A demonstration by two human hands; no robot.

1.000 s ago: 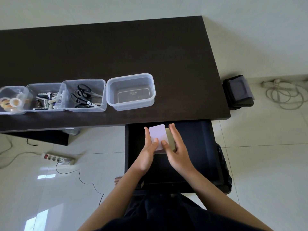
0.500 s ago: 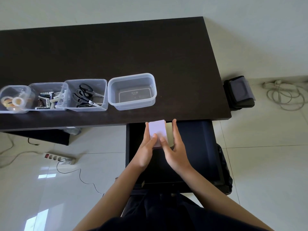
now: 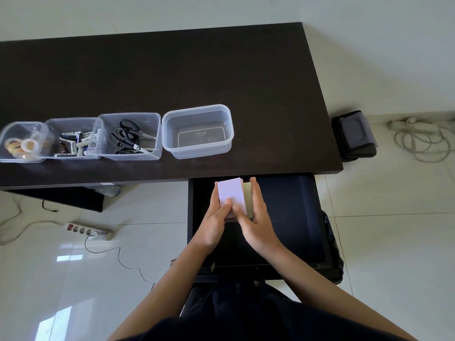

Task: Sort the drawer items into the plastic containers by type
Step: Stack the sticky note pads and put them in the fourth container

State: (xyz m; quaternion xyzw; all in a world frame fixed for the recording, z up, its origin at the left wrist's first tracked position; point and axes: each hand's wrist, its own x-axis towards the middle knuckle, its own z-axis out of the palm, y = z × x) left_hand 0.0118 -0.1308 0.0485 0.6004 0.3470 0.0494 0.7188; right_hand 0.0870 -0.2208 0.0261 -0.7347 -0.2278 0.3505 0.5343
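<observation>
My left hand (image 3: pixel 214 222) and my right hand (image 3: pixel 256 219) both grip a pale lilac stack of notes (image 3: pixel 232 193), with a yellowish stack (image 3: pixel 248 196) beside it, above the open black drawer (image 3: pixel 290 217). Both thumbs press on the lilac top. On the dark desk (image 3: pixel 172 75) stand four clear plastic containers in a row: an empty one (image 3: pixel 198 131) just beyond the drawer, one with scissors (image 3: pixel 129 137), one with batteries (image 3: pixel 71 141), and one with tape rolls (image 3: pixel 21 143) at the far left.
A power strip (image 3: pixel 86 230) with a cable lies on the tiled floor to the left. A dark pouch (image 3: pixel 354 135) sits by the desk's right end, with a coiled white cable (image 3: pixel 423 141) further right.
Both hands have drawn the two stacks together and lifted them slightly toward the desk edge. The lilac stack now sits squarely between my palms.
</observation>
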